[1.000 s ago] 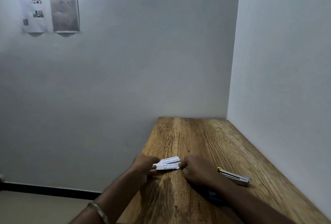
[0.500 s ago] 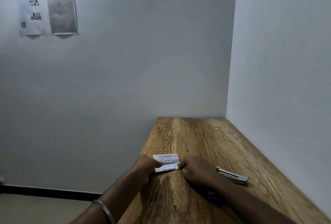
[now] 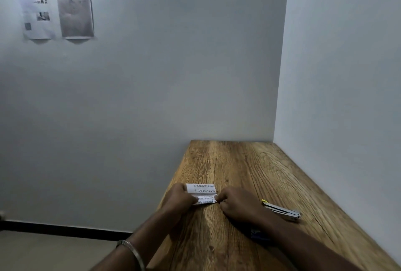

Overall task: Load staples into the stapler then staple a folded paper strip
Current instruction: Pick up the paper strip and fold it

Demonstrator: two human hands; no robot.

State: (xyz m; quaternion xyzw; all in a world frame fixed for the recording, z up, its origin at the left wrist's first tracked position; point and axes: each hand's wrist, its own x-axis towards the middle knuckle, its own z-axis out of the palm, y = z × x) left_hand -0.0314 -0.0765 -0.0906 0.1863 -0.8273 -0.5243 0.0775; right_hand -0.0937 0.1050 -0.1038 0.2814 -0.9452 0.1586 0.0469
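A small white paper strip with printed text lies on the wooden table, folded across its middle, its far flap standing up. My left hand pinches its left end and my right hand pinches its right end. The metal stapler, with a yellow tip, lies on the table just right of my right hand, untouched. A small dark blue object, perhaps the staple box, shows partly under my right forearm.
The table sits in a corner, with a grey wall behind and a white wall along its right side. Its left edge drops to the floor. Printed sheets hang high on the back wall.
The paper's far flap has opened upward and now shows more printed lines. Both hands stay at the paper's ends; the stapler has not moved.
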